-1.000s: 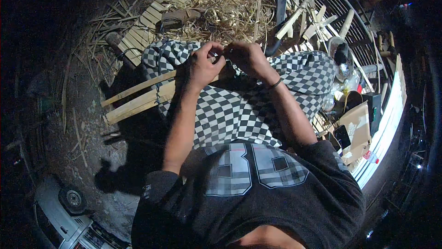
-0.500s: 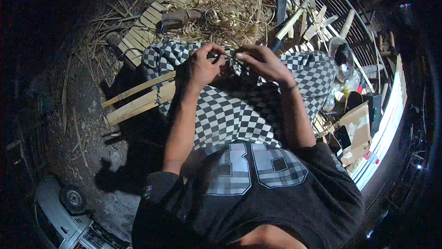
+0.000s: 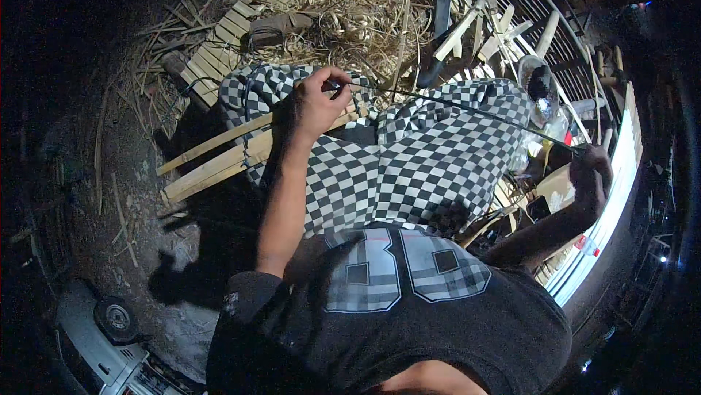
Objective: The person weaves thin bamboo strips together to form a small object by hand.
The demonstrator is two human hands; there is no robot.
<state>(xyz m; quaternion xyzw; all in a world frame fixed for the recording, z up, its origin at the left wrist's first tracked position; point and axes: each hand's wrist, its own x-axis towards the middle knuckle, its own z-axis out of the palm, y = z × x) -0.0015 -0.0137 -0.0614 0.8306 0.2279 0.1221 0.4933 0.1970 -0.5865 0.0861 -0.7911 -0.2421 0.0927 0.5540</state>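
Dim, dirt-floored ground strewn with dry straw (image 3: 350, 15) and split bamboo slats (image 3: 219, 158) is seen from above, with a slatted bamboo platform (image 3: 241, 22) lying beyond the seated person's checkered trousers (image 3: 409, 169). A thin dark strip (image 3: 467, 110) is stretched taut across the lap between both hands. Its near end is pinched between the thumb and curled fingers of the left hand (image 3: 314, 106), which is closed tightly over the left knee, just above the slats. The far end is gripped by the right hand (image 3: 591, 176), closed in a fist and drawn well out to the right side, beside a pale board edge (image 3: 606, 205) that is brightly lit. A long dark blade-like tool (image 3: 438, 30) is laid among pale bamboo pieces (image 3: 496, 22) beyond the fingers of the left hand. A dark shirt with a checkered patch (image 3: 401, 278) is seen in the foreground.
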